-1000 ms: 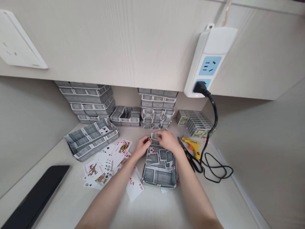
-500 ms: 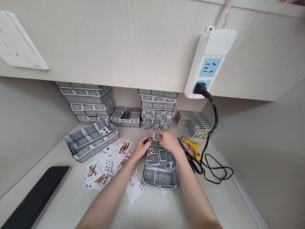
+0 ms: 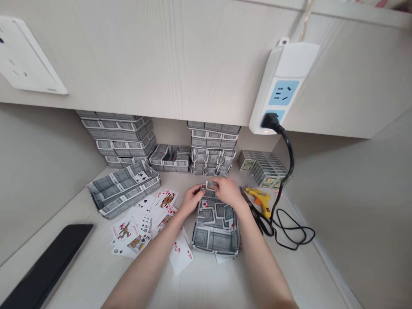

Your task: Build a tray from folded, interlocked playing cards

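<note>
A long open box made of playing cards (image 3: 215, 239) lies before me, its grey patterned backs showing and several cards loose or stuck inside. My left hand (image 3: 192, 199) is closed on the box's far left corner, thumb toward the inside. At the far end my right hand (image 3: 227, 191) pinches a playing card (image 3: 210, 186) against or just above the box's end wall; whether it touches cannot be told. Face-up playing cards (image 3: 148, 214) are spread left of my left forearm. Close by on the right lie black-handled scissors (image 3: 262, 221) and a yellow glue gun (image 3: 261, 199).
Another open card box (image 3: 124, 189) sits at the left. Stacked card boxes (image 3: 214, 141) stand along the back wall. A power strip (image 3: 283, 86) hangs above, and its black cable (image 3: 291, 159) loops down to the right. A black flat object (image 3: 48, 266) lies front left.
The card in my right hand has tipped or dropped slightly toward the box, and the right fingers have shifted a little left. My left hand stays at the corner.
</note>
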Available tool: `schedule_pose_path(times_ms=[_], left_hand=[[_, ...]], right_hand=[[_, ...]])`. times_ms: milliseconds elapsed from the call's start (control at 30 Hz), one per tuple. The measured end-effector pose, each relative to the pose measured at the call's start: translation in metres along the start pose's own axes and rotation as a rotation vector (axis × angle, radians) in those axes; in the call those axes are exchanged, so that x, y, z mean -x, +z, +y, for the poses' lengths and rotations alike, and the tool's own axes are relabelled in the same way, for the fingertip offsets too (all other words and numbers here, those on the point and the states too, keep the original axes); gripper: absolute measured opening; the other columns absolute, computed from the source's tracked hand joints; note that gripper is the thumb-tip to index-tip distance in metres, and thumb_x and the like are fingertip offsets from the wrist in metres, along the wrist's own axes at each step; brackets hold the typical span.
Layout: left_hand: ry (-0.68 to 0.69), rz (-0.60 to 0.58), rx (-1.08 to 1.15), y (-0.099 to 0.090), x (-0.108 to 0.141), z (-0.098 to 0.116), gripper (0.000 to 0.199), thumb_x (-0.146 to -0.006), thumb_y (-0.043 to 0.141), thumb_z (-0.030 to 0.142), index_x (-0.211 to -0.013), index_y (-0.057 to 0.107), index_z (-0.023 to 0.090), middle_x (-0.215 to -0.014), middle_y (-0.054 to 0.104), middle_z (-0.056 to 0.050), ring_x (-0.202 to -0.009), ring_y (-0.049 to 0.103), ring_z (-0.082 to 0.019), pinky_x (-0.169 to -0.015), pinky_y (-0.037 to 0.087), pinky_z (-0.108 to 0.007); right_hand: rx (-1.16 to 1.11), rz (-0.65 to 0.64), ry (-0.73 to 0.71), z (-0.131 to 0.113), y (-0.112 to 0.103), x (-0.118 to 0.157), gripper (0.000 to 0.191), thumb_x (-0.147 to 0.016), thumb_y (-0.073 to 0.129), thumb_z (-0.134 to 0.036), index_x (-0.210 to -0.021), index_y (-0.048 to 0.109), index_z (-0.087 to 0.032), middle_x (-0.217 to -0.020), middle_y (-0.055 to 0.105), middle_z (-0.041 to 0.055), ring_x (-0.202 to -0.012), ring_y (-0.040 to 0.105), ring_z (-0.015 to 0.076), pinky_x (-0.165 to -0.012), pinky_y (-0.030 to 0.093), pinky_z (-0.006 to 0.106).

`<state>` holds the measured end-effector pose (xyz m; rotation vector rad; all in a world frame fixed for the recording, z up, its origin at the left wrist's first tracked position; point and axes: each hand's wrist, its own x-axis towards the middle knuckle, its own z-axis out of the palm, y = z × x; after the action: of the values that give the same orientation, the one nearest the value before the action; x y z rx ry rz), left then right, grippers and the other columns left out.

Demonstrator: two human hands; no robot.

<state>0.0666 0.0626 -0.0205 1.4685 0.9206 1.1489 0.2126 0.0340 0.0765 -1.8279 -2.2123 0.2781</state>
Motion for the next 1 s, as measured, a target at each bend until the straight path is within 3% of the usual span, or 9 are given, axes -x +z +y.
schedule_pose_path(times_ms=[333,700,1000], left_hand=[[-0.018,-0.001,0.005,0.002,-0.002,0.001,0.027,-0.070,0.055,0.031,-0.089,0.063,0.014,-0.083,0.066,-0.004,-0.076,0.058,-0.017,-0.067,0.045,-0.025],[-0.042,0.011,0.030,0.002,-0.001,0.004,0.029,-0.070,0.057,0.033,-0.091,0.064,0.014,-0.087,0.067,-0.004,-0.078,0.058,-0.017,-0.069,0.045,-0.026],[-0.038,0.015,0.023,0.002,-0.001,0.003,0.030,-0.070,0.056,0.034,-0.092,0.063,0.015,-0.091,0.067,-0.004,-0.083,0.059,-0.019,-0.073,0.045,-0.028]], right_hand=[[-0.066,-0.011,0.025,0.008,0.002,-0.002,0.026,-0.079,0.049,-0.019,-0.100,0.063,-0.024,-0.102,0.066,0.0040,-0.101,0.057,0.0179,-0.083,0.039,0.023],[-0.085,0.083,0.073,0.018,-0.003,-0.002,0.032,-0.079,0.050,-0.021,-0.109,0.060,-0.024,-0.105,0.065,0.0050,-0.103,0.056,0.0202,-0.086,0.040,0.027],[-0.037,0.012,0.043,0.018,-0.003,-0.001,0.031,-0.079,0.049,-0.018,-0.106,0.062,-0.025,-0.104,0.065,0.0043,-0.101,0.056,0.0189,-0.083,0.040,0.026]])
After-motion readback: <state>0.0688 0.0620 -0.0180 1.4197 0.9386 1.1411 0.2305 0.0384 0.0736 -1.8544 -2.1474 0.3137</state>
